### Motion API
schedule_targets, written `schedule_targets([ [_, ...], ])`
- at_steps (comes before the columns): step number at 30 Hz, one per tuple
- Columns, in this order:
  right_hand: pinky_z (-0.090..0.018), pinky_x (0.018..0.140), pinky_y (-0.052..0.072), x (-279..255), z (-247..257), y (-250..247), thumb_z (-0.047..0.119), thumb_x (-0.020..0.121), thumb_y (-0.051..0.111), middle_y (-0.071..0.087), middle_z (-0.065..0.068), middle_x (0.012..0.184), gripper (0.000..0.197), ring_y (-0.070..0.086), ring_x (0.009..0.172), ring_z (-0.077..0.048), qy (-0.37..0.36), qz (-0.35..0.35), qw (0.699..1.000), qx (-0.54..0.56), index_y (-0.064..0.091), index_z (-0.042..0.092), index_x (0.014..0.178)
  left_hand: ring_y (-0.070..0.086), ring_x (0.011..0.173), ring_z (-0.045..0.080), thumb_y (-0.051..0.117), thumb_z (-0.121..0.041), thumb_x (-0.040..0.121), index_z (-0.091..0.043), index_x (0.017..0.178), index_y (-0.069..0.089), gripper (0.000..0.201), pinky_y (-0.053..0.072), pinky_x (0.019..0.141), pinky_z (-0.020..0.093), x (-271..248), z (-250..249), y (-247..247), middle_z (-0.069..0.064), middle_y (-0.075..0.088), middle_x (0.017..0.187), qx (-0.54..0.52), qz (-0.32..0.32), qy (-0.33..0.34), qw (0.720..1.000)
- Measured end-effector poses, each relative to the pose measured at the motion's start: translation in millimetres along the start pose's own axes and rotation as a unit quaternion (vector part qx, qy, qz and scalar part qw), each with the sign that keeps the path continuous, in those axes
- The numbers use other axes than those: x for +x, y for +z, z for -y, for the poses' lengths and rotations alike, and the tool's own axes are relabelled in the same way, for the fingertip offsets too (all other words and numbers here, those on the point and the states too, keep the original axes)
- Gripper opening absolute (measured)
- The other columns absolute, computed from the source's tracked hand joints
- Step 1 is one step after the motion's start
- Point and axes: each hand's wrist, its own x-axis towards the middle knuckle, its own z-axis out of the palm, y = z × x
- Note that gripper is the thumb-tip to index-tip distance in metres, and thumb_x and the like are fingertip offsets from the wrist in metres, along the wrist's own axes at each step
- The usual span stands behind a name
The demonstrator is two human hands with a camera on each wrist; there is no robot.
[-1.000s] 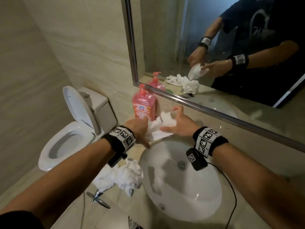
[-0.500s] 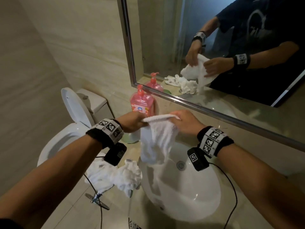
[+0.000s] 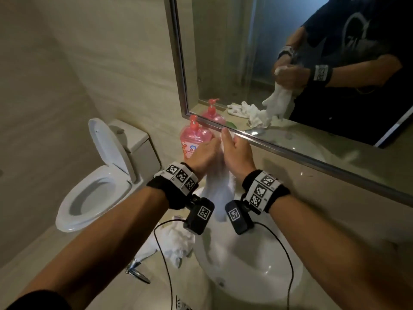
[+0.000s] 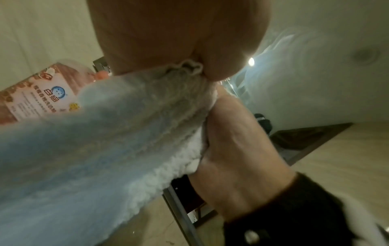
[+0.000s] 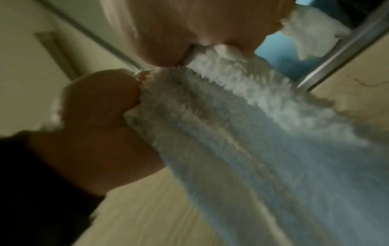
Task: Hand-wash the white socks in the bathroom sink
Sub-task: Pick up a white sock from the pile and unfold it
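Note:
A white fluffy sock (image 3: pixel 220 186) hangs down over the white sink basin (image 3: pixel 263 271), held at its top between both hands. My left hand (image 3: pixel 204 156) and my right hand (image 3: pixel 237 153) are pressed close together, each gripping the sock's bunched upper edge. In the left wrist view the sock (image 4: pixel 126 133) is pinched under my left hand (image 4: pixel 168 33), with my right hand (image 4: pixel 231 141) against it. The right wrist view shows the sock (image 5: pixel 252 133) pinched by my right hand (image 5: pixel 200 25). A pile of more white socks (image 3: pixel 178 242) lies on the counter left of the basin.
A pink pump soap bottle (image 3: pixel 194 139) stands just behind my hands against the wall. The chrome faucet (image 3: pixel 136 270) sits at the counter's near left. A toilet (image 3: pixel 96 186) with its lid up is on the left. The mirror (image 3: pixel 290 63) runs above the counter.
The sock was stretched wide between my two hands; now my hands have come together, bunching its top, and it hangs narrow between them.

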Motion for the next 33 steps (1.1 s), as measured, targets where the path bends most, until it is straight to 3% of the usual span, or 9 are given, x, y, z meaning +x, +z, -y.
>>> schedule_targets([
  [3, -0.014, 0.045, 0.037, -7, -6, 5, 0.053, 0.103, 0.042, 0.054, 0.011, 0.05, 0.054, 0.05, 0.046, 0.002, -0.021, 0.016, 1.0, 0.001, 0.051, 0.023, 0.06, 0.061, 0.106, 0.042, 0.035, -0.029, 0.107, 0.012, 0.109, 0.059, 0.047, 0.049, 0.098, 0.054, 0, -1, -4, 0.029, 0.063, 0.113, 0.019, 0.003, -0.013, 1.0],
  [9, -0.01, 0.04, 0.033, -6, -10, 6, 0.053, 0.103, 0.041, 0.054, 0.006, 0.057, 0.053, 0.052, 0.045, 0.003, -0.01, 0.023, 1.0, -0.015, 0.051, 0.022, 0.062, 0.06, 0.081, 0.025, 0.037, -0.031, 0.106, 0.007, 0.099, 0.062, 0.046, 0.058, 0.081, 0.042, -1, 2, -7, 0.023, 0.064, 0.098, 0.018, 0.011, -0.027, 0.999],
  [11, -0.018, 0.046, 0.04, -7, -15, 13, 0.056, 0.103, 0.038, 0.06, 0.003, 0.062, 0.054, 0.056, 0.052, -0.002, -0.024, 0.029, 0.999, -0.038, 0.055, 0.02, 0.066, 0.059, 0.089, 0.026, 0.037, -0.03, 0.106, 0.004, 0.101, 0.062, 0.043, 0.056, 0.09, 0.047, 4, 2, -11, 0.024, 0.063, 0.104, 0.023, 0.005, -0.018, 1.0],
  [13, -0.026, 0.058, 0.04, 2, -18, 5, 0.053, 0.104, 0.037, 0.065, -0.006, 0.073, 0.056, 0.061, 0.068, -0.018, -0.001, 0.022, 0.997, -0.072, 0.056, 0.014, 0.068, 0.062, 0.078, 0.025, 0.037, -0.033, 0.106, 0.005, 0.105, 0.063, 0.046, 0.06, 0.072, 0.034, -1, 5, -9, 0.024, 0.063, 0.096, 0.004, 0.049, -0.038, 0.998],
  [18, -0.031, 0.061, 0.036, 18, -28, -22, 0.049, 0.104, 0.043, 0.056, 0.003, 0.063, 0.051, 0.055, 0.064, -0.014, -0.053, 0.092, 0.986, -0.129, 0.063, 0.011, 0.077, 0.068, 0.086, 0.016, 0.048, -0.049, 0.099, -0.024, 0.09, 0.072, 0.035, 0.053, 0.079, 0.023, -3, 10, -31, 0.0, 0.072, 0.094, 0.096, 0.126, 0.0, 0.987],
  [24, -0.016, 0.055, 0.034, 16, -32, -48, 0.069, 0.069, 0.076, 0.055, 0.017, 0.073, 0.044, 0.051, 0.065, 0.005, -0.165, 0.269, 0.902, -0.294, 0.053, 0.033, 0.078, 0.062, 0.105, 0.028, 0.073, -0.027, 0.086, -0.011, 0.114, 0.064, 0.034, 0.048, 0.092, 0.036, 5, 32, -70, 0.009, 0.068, 0.112, 0.479, 0.163, 0.043, 0.861],
  [26, -0.023, 0.056, 0.031, 18, -42, -56, 0.055, 0.074, 0.082, 0.051, 0.015, 0.067, 0.042, 0.051, 0.061, -0.007, -0.155, 0.311, 0.869, -0.352, 0.047, 0.034, 0.064, 0.064, 0.098, 0.027, 0.07, -0.027, 0.09, -0.009, 0.108, 0.068, 0.025, 0.05, 0.089, 0.041, 6, 39, -80, 0.012, 0.07, 0.105, 0.413, 0.178, 0.035, 0.892],
  [28, -0.023, 0.054, 0.032, 19, -53, -67, 0.05, 0.078, 0.081, 0.053, 0.01, 0.06, 0.044, 0.049, 0.055, -0.011, -0.094, 0.294, 0.903, -0.299, 0.05, 0.027, 0.057, 0.064, 0.088, 0.023, 0.067, -0.033, 0.092, -0.014, 0.103, 0.071, 0.022, 0.052, 0.084, 0.039, 4, 44, -86, 0.01, 0.072, 0.099, 0.296, 0.168, 0.015, 0.94],
  [33, -0.027, 0.062, 0.051, 5, -46, -50, 0.037, 0.092, 0.069, 0.072, -0.004, 0.084, 0.021, 0.066, 0.075, -0.018, 0.052, 0.139, 0.989, 0.029, 0.072, 0.016, 0.097, 0.065, 0.075, 0.023, 0.056, -0.046, 0.095, -0.003, 0.099, 0.071, 0.046, 0.052, 0.068, 0.031, -4, 45, -58, 0.008, 0.071, 0.085, 0.042, 0.024, -0.01, 0.999],
])
